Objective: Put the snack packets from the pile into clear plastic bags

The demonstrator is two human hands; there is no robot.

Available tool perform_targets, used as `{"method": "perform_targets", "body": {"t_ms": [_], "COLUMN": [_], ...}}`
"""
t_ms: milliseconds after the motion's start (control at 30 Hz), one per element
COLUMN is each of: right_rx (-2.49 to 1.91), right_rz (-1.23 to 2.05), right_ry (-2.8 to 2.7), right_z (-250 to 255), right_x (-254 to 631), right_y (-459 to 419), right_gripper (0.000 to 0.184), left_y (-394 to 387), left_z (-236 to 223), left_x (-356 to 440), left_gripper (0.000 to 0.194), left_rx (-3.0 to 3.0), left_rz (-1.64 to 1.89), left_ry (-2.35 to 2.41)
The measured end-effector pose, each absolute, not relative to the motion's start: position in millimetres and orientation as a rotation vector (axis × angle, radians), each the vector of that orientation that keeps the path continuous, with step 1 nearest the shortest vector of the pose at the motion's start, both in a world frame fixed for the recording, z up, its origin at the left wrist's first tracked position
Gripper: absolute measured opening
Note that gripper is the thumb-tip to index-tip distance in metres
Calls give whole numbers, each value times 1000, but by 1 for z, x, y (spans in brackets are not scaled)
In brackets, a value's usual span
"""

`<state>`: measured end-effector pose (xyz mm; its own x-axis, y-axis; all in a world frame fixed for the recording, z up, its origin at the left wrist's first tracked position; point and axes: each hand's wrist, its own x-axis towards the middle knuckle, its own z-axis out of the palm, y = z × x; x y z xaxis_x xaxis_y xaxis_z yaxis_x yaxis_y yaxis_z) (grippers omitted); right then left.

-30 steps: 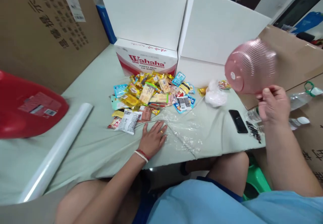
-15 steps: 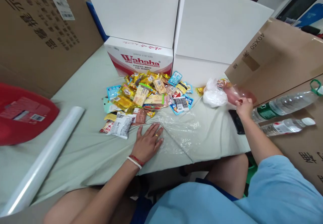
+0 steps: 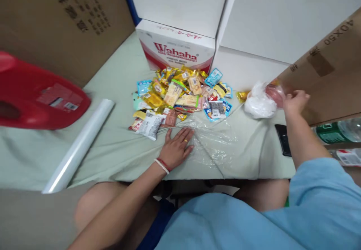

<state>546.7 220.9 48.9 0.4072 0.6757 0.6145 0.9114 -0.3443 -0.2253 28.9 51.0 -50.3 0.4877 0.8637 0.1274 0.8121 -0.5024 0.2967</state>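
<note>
My left hand (image 3: 177, 147) lies flat on the cloth with its fingers spread. Its fingertips rest by the edge of a crumpled clear plastic sheet (image 3: 216, 144), just in front of a heap of small wrapped snacks (image 3: 172, 96). Over at the right, my right hand (image 3: 296, 101) is closed, its fingers curled at the edge of a pink see-through plastic bag (image 3: 275, 95). The fingertips are partly hidden. Touching the pink bag is a knotted white plastic bag (image 3: 260, 105), with a small yellow packet (image 3: 241, 96) at its left.
A white Wahaha carton (image 3: 177, 50) stands behind the snacks. At the left are a red jug (image 3: 42, 96) and a roll of clear film (image 3: 80, 144). A black phone (image 3: 282, 139) lies near my right forearm, with bottles (image 3: 335, 132) beyond it. Brown cardboard (image 3: 324, 69) borders the right.
My view has shifted, so the table things sit farther right and higher. The pink bag looks shorter and more bunched beside my right hand. My left hand stays flat on the cloth.
</note>
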Motion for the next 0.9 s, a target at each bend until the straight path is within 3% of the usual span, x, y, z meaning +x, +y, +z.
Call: {"method": "perform_targets", "body": {"t_ms": [100, 233, 400, 567, 767, 900], "right_rx": [-1912, -1428, -1522, -1698, -1472, -1458], "right_rz": [-449, 184, 514, 411, 315, 288], "right_ry": [-1547, -2208, -2312, -2221, -2118, -2183], "right_z": [57, 25, -24, -23, -6, 2], "right_x": [481, 363, 272, 261, 249, 221], "right_y": [186, 124, 130, 163, 115, 119], "right_gripper": [25, 19, 36, 27, 27, 41], "left_y": [41, 11, -12, -5, 15, 30], "left_z": [-51, -53, -52, -45, -31, -37], "left_x": [32, 37, 41, 38, 42, 48], "left_gripper": [55, 53, 52, 50, 39, 43], "left_rx": [2519, 2510, 2514, 2424, 2403, 2592], "left_rz": [354, 362, 427, 529, 641, 622], "left_ry": [1439, 1435, 1432, 1596, 1703, 1445]}}
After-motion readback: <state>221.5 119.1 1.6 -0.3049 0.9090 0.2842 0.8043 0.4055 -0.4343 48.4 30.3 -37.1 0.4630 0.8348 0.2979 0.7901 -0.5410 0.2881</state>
